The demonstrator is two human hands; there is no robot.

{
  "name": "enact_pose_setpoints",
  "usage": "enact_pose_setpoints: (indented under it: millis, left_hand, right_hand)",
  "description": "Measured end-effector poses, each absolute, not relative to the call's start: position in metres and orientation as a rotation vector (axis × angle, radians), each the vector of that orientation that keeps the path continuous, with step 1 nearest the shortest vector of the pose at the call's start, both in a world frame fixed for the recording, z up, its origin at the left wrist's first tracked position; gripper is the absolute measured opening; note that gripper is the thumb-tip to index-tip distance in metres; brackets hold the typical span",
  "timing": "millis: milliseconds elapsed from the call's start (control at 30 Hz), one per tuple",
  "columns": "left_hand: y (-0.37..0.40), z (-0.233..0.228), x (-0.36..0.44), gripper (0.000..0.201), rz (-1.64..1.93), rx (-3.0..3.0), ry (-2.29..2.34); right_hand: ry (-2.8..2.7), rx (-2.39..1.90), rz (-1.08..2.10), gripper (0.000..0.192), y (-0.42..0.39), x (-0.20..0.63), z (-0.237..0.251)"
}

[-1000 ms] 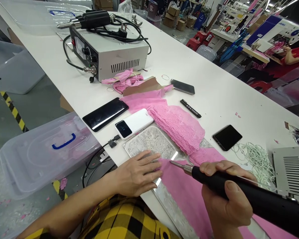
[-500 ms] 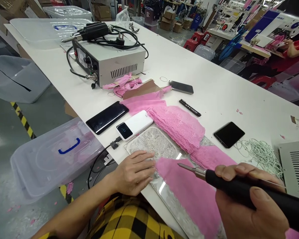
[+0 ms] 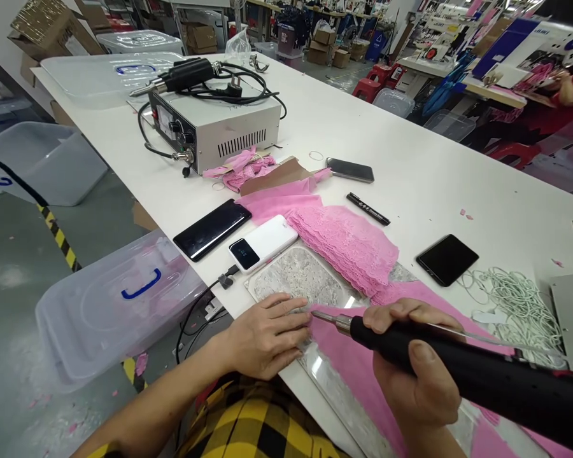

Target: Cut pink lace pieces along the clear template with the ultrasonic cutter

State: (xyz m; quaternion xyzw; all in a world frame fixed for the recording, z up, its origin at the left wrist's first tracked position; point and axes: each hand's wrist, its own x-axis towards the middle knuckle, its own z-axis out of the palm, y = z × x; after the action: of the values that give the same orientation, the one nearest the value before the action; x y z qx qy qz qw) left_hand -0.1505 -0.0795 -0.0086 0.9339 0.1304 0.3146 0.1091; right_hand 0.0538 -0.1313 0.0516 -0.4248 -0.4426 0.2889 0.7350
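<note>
The black handheld cutter (image 3: pixel 458 375) lies across the lower right of the view, its thin metal tip (image 3: pixel 322 316) pointing toward nine o'clock and touching the near edge of the pink fabric strip (image 3: pixel 358 362). The right hand (image 3: pixel 413 375) is wrapped tight around the cutter's black barrel, thumb on top and fingers curled over the far side. The strip lies on a scratched clear cutting plate (image 3: pixel 296 277) at the near edge of the white table (image 3: pixel 410 159). The left hand (image 3: pixel 267 334) lies flat with its fingers spread a little, gripping nothing, its fingertips pressing on the plate and the end of the strip just at nine o'clock of the tip.

At twelve o'clock of the tip sits a stack of pink lace (image 3: pixel 346 245). At eleven o'clock lies a white power bank (image 3: pixel 262 243), and beyond it a black phone (image 3: pixel 212 229). At one o'clock are a black marker (image 3: pixel 367 208) and a second phone (image 3: pixel 349 170); at two o'clock lies a third phone (image 3: pixel 446 259) beside a tangle of white cord (image 3: pixel 506 296). Further off at eleven o'clock stands a grey control box (image 3: pixel 219 124) with a second cutter (image 3: pixel 186 73) and coiled cable on top. A clear lidded bin (image 3: pixel 114 305) sits on the floor at nine o'clock
</note>
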Motion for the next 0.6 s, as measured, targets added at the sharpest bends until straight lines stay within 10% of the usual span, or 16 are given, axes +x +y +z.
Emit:
enact_pose_setpoints:
  millis: [600]
  left_hand:
    - [-0.076, -0.004, -0.153, 0.027, 0.964, 2.724, 0.348]
  right_hand:
    - [-0.974, -0.868, 0.608, 0.012, -0.13, 0.059, 0.062]
